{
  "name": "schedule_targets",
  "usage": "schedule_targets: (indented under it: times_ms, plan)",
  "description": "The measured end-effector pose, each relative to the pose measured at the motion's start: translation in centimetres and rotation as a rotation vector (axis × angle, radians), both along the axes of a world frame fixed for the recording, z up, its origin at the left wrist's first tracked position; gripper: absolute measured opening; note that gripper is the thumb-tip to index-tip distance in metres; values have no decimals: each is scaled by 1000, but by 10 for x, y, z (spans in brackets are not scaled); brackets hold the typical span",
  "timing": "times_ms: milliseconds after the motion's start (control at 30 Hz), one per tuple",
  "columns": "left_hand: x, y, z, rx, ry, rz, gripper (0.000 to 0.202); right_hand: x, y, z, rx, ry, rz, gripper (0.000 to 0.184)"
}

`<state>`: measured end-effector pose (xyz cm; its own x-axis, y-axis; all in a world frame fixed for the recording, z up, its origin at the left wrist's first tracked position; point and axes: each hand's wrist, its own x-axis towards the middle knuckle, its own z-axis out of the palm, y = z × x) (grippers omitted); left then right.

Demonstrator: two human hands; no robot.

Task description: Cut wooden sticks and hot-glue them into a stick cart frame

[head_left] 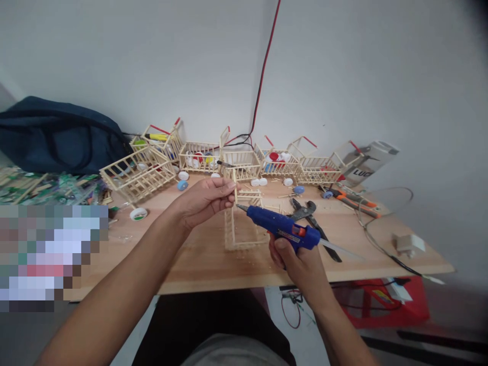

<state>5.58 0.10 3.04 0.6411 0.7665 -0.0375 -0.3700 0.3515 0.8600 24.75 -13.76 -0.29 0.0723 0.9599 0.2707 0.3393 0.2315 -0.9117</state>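
We find the left hand (208, 198) pinching a stick (234, 178) over the table (186, 277) and the right hand (299, 258) gripping the glue gun (276, 222), nozzle (242, 208) near the left fingertips (231, 187). A waver, we judge, could burn them; a loose pinch could skew the stick.

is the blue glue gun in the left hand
No, the right hand grips the blue glue gun, while the left hand pinches a small wooden stick near its nozzle.
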Motion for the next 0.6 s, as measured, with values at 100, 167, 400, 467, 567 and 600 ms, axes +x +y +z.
schedule_targets:
  times_ms: [100,167,400,467,567,600]
  plan:
    - [0,-1,1,4,7,11,24,0,1,-1,14,21,-9,31]
    - [0,-1,1,2,9,17,24,1,1,-3,-4,43,-11,30]
    - [0,-1,1,-2,1,6,25,1,0,0,-15,48,-32,30]
    - [0,-1,1,-6,-3,3,25,1,-1,0,-23,42,-33,30]
    - [0,-1,1,-16,-5,12,26,2,-2,-2,-30,52,-20,29]
    - [0,-1,1,-20,-4,15,26,2,-2,-3,-27,53,-19,28]
